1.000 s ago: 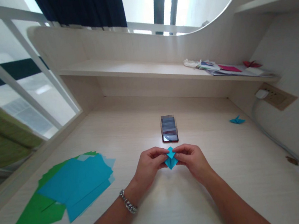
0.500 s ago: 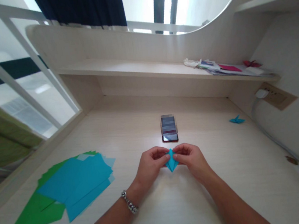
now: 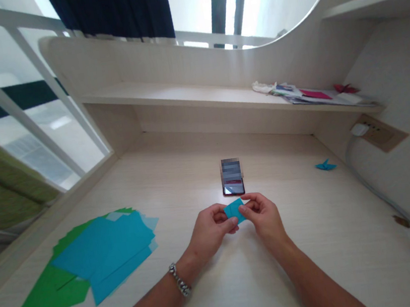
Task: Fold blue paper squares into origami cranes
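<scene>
A small folded piece of blue paper is held just above the pale wooden desk, pinched from both sides. My left hand, with a metal bracelet on its wrist, grips the paper's left part with fingers closed. My right hand pinches its right part between thumb and fingers. The paper now shows a flat, roughly rectangular face. A dark phone lies on the desk just beyond my hands.
A spread stack of blue and green paper sheets lies at the left. A small folded blue figure sits at the far right by a wall socket and cable. A shelf holds papers.
The folded paper was turned in my hands: its pointed kite shape is replaced by a flat rectangular face, and both hands shifted slightly right and away.
</scene>
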{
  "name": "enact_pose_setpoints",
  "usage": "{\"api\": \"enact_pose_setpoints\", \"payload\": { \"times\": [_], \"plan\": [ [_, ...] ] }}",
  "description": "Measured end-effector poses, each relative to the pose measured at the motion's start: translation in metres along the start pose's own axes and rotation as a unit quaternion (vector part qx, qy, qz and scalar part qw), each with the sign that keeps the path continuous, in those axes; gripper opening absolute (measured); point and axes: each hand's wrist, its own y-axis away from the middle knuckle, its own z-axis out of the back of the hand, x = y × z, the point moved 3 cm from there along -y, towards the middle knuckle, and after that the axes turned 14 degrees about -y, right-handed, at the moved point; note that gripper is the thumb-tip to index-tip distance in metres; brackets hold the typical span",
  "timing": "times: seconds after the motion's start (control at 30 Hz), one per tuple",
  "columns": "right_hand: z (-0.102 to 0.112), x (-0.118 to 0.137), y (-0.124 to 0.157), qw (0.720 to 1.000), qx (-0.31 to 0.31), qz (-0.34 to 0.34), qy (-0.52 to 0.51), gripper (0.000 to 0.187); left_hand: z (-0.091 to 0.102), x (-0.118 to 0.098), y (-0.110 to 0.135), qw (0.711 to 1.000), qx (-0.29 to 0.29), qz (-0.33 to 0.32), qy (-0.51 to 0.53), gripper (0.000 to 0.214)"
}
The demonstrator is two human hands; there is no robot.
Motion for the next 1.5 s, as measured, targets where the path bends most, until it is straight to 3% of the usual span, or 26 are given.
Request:
{"api": "enact_pose_setpoints", "payload": {
  "times": [0.1, 0.23, 0.43, 0.63, 0.8, 0.9, 1.0, 1.17, 1.37, 1.5],
  "plan": [
    [0.000, -0.001, -0.001, 0.999, 0.036, -0.029, -0.001, 0.037, 0.000, -0.001, 0.001, 0.999, 0.016, -0.010, -0.041, 0.020],
    [0.002, -0.002, -0.003, 0.995, 0.062, -0.036, 0.064, 0.023, 0.001, 0.000, 0.000, 0.997, 0.034, -0.018, -0.063, 0.017],
    [0.003, -0.004, -0.003, 0.995, 0.047, -0.061, 0.059, 0.026, 0.016, -0.006, -0.002, 0.990, -0.089, -0.074, -0.080, 0.023],
    [0.000, -0.003, 0.000, 0.992, 0.093, -0.065, 0.058, 0.023, 0.019, -0.008, 0.002, 0.984, -0.093, -0.077, -0.133, 0.020],
    [0.000, 0.000, -0.001, 0.994, 0.054, -0.088, 0.037, 0.025, 0.019, -0.012, 0.003, 0.986, -0.075, -0.090, -0.116, 0.026],
    [0.001, 0.002, -0.001, 0.995, 0.021, -0.099, 0.016, 0.028, 0.025, -0.016, 0.001, 0.984, -0.119, -0.104, -0.075, 0.030],
    [0.003, 0.004, -0.002, 0.997, -0.007, -0.073, 0.017, 0.028, 0.029, -0.018, 0.000, 0.980, -0.157, -0.098, -0.068, 0.033],
    [0.002, 0.002, -0.001, 1.000, 0.013, -0.021, 0.014, 0.022, 0.018, -0.014, 0.001, 0.985, -0.083, -0.077, -0.127, 0.031],
    [0.001, 0.008, 0.002, 0.982, 0.063, 0.039, 0.173, 0.017, 0.012, -0.009, 0.005, 0.990, -0.067, -0.048, -0.117, 0.028],
    [-0.002, 0.014, 0.004, 0.975, 0.075, 0.068, 0.200, 0.019, 0.011, -0.010, 0.006, 0.990, -0.069, -0.060, -0.110, 0.024]
  ]
}}
